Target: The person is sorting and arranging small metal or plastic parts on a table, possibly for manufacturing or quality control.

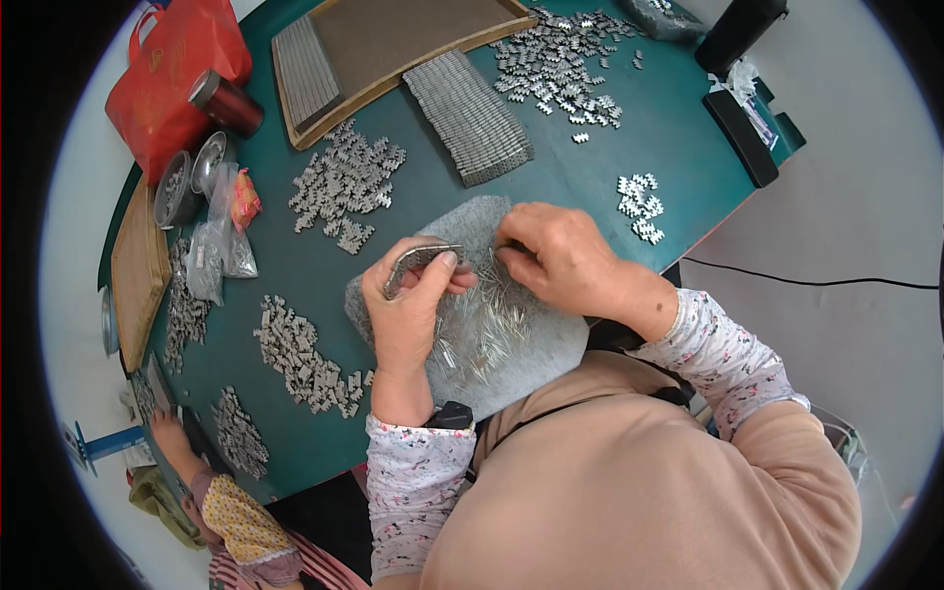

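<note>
My left hand [405, 317] is closed round a short curved strip of linked metal pieces [421, 256], with the thumb pressed on its end. To its right my right hand [575, 261] has its fingers drawn together in a pinch; whatever lies between the fingertips is too small or hidden to tell. Both hands are above a grey felt-like pad [546, 364] at the table's near edge. Many thin shiny metal pins [497, 336] lie scattered on this pad, below the hands.
Piles of small toothed metal pieces [346, 182] lie on the green table [433, 211]. A block of stacked metal strips [467, 118] sits by a wooden-edged tray [393, 39]. At left are a red bag [182, 84], a dark red tumbler [228, 103] and another person's hand [169, 433].
</note>
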The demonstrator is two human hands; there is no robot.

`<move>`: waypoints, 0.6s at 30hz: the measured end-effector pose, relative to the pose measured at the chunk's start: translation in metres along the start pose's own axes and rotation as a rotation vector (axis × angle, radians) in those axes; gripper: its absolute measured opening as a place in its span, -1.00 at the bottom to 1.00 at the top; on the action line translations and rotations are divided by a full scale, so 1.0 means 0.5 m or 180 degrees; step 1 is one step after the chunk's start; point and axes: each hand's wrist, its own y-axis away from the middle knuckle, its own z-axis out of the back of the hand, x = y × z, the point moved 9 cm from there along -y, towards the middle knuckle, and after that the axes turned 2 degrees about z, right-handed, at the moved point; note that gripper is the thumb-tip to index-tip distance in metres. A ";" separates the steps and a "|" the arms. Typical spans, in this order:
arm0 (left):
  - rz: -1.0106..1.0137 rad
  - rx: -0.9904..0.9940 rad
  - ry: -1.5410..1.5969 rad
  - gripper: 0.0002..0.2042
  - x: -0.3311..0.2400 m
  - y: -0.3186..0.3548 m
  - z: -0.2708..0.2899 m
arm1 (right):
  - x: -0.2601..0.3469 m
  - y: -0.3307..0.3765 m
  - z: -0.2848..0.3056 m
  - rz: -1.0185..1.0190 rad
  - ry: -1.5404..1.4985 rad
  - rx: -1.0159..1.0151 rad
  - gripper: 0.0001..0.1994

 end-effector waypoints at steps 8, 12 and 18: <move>-0.0066 0.0139 -0.0204 -0.90 0.000 0.004 -0.017 | -0.016 -0.023 -0.007 -0.0529 -0.1387 -0.0244 -0.87; -0.0045 0.0172 -0.0243 -0.90 -0.004 0.005 -0.021 | -0.022 -0.021 -0.020 -0.0760 -0.1535 -0.0122 -0.89; -0.0011 0.0178 -0.0184 -0.90 -0.003 0.006 -0.023 | -0.024 -0.021 -0.020 -0.0732 -0.1528 -0.0093 -0.91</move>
